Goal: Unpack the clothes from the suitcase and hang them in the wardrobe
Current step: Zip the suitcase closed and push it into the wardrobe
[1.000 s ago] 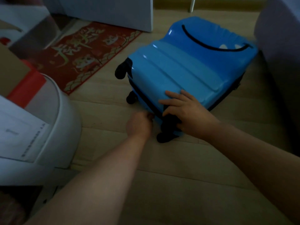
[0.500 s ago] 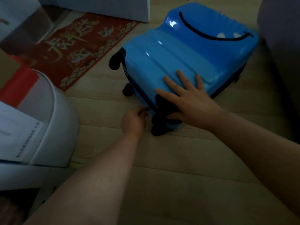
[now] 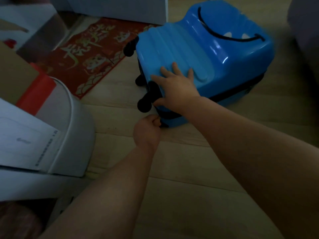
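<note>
Head view: right hand (image 3: pixel 174 88) spread flat on blue suitcase (image 3: pixel 215 49); left hand (image 3: pixel 147 130) pinches a dark tab (image 3: pixel 163 125), indistinct in the dimness.

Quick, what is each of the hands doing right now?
Left hand: closed, pinching a small dark zipper pull at the suitcase corner.
Right hand: open, pressed flat on the suitcase lid.
</note>
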A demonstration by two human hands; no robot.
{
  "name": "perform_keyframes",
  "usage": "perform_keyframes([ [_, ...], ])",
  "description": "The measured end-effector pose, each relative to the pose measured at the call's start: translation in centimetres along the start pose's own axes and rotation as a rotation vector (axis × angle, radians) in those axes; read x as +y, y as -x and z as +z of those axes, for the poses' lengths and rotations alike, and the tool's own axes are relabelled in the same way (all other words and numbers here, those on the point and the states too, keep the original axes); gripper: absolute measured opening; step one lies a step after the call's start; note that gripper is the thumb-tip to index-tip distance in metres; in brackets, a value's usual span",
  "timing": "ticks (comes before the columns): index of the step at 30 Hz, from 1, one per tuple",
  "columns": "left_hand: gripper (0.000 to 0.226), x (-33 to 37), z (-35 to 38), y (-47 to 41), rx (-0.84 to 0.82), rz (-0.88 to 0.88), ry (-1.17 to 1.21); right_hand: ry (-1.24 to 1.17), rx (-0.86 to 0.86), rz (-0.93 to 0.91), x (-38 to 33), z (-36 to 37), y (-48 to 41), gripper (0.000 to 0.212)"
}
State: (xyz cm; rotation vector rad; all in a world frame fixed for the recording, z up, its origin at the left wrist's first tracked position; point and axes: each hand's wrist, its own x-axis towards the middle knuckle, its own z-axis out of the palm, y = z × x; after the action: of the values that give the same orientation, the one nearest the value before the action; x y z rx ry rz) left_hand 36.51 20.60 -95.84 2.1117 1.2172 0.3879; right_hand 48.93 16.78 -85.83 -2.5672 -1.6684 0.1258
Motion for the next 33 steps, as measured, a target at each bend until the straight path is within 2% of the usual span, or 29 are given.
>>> perform_keyframes([
  [3,0.029,-0.1,0.4,-0.4,0.002,-0.022,0.067,0.097,0.0,-0.041,3.3,-0.1,1.9,0.097],
  [5,0.028,-0.1,0.5,-0.5,-0.013,-0.042,0.065,0.215,0.048,-0.019,5.4,0.6,3.3,0.099],
  [10,0.021,0.5,0.9,0.4,-0.065,-0.01,-0.001,0.212,0.141,0.02,6.3,1.0,3.9,0.077],
  [14,0.036,1.6,0.3,1.3,-0.021,0.032,-0.176,0.305,0.191,0.008,5.7,1.4,3.4,0.074],
  [17,0.023,3.2,1.1,2.3,-0.043,0.071,-0.239,0.331,0.233,0.009,4.0,1.3,2.5,0.073],
  [20,0.022,4.3,2.3,2.7,-0.032,-0.003,-0.207,0.286,0.228,0.021,0.7,1.6,1.8,0.071],
  [23,0.022,3.4,2.1,2.1,-0.044,-0.009,-0.192,0.168,0.336,0.006,-0.7,1.9,1.8,0.062],
  [26,0.018,2.6,1.3,1.3,-0.051,0.022,-0.201,0.01,0.428,-0.076,2.0,1.6,3.2,0.06],
  [30,0.015,2.6,1.4,1.2,-0.059,0.001,-0.147,0.246,0.448,-0.157,7.7,1.8,6.0,0.063],
  [33,0.015,2.6,1.7,1.2,-0.06,-0.032,-0.129,0.252,0.465,-0.033,10.3,1.6,8.3,0.07],
])
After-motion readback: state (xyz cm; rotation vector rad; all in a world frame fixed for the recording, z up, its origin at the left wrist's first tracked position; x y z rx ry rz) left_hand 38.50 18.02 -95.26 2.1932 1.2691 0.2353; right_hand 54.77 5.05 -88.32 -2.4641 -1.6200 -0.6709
